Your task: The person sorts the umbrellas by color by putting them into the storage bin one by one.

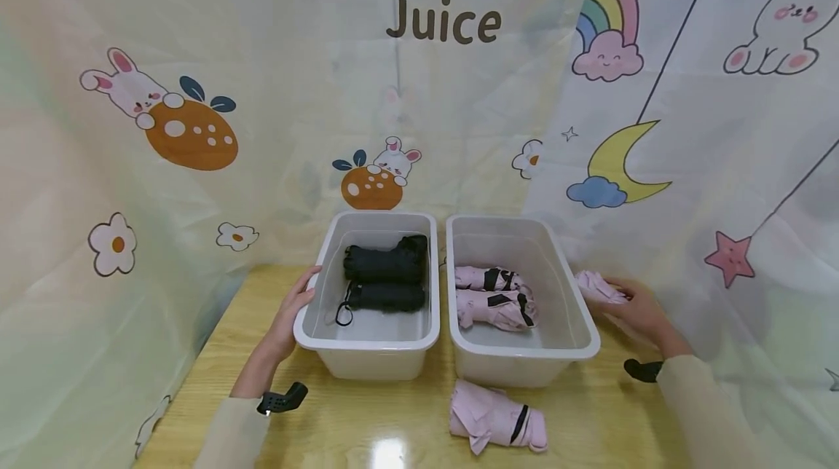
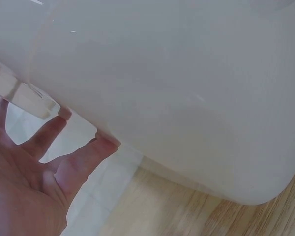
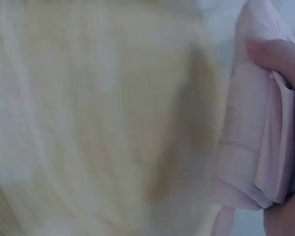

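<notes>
My left hand rests against the outer left side of the left white bin, fingertips at its rim. Inside that bin lie two black folded umbrellas, one with a wrist loop. With my right hand I grip a pink folded umbrella, just outside the right edge of the right white bin. Two other pink umbrellas with black straps lie in the right bin. Another pink umbrella lies on the table in front of it.
Both bins stand side by side on a wooden table, a narrow gap between them. A printed curtain hangs close behind and along the sides.
</notes>
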`<state>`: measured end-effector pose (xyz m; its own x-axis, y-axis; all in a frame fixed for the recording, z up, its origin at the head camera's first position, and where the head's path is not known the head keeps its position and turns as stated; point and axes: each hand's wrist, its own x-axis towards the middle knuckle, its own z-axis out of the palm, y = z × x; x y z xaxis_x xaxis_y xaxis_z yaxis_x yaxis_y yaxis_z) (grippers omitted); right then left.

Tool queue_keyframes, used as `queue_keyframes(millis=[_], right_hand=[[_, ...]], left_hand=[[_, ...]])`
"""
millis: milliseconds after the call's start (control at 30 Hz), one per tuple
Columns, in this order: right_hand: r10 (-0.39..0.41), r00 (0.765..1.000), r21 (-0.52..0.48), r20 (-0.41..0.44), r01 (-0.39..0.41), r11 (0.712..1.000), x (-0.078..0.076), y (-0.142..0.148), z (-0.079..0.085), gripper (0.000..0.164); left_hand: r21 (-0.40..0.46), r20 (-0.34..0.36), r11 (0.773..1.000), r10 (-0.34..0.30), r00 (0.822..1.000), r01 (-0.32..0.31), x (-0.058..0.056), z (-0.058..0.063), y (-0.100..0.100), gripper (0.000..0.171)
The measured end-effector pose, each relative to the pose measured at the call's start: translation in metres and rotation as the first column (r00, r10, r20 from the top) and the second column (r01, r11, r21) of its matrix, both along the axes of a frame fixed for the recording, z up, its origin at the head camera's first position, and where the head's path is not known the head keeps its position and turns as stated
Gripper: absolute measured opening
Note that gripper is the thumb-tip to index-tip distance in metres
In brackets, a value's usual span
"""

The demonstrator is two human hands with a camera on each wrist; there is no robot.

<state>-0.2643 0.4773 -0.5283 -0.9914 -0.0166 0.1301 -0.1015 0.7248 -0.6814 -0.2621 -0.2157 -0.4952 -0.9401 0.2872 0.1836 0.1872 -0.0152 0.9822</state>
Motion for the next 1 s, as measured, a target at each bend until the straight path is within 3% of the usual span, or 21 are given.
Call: queue_keyframes(millis=[367,633,800,1000], right_hand=[[0.105,0.994,0.103,0.043,-0.109,0.989,-0.012,-0.011,0.104,0.074],[0.234,0.972,0.158,-0.029,-0.226,0.961,-0.020,-0.061,0.169,0.066],[0.299,0.954,0.202,-0.031,-0.287,0.936,-0.031,-0.104,0.185,0.063],[0.386,0.922,0.151,-0.005,-0.381,0.912,-0.055,-0.147,0.179,0.062]], left_hand=[[-0.043,-0.003,0.999,0.031,1.000,-0.031,0.000,0.004,-0.011,0.051],[-0.004,-0.008,1.000,0.015,1.000,-0.015,-0.001,0.005,-0.008,0.051],[0.009,-0.009,1.000,-0.007,1.000,0.007,-0.001,0.003,-0.003,0.051],[-0.015,0.002,1.000,0.004,1.000,-0.004,-0.002,0.004,0.000,0.051]])
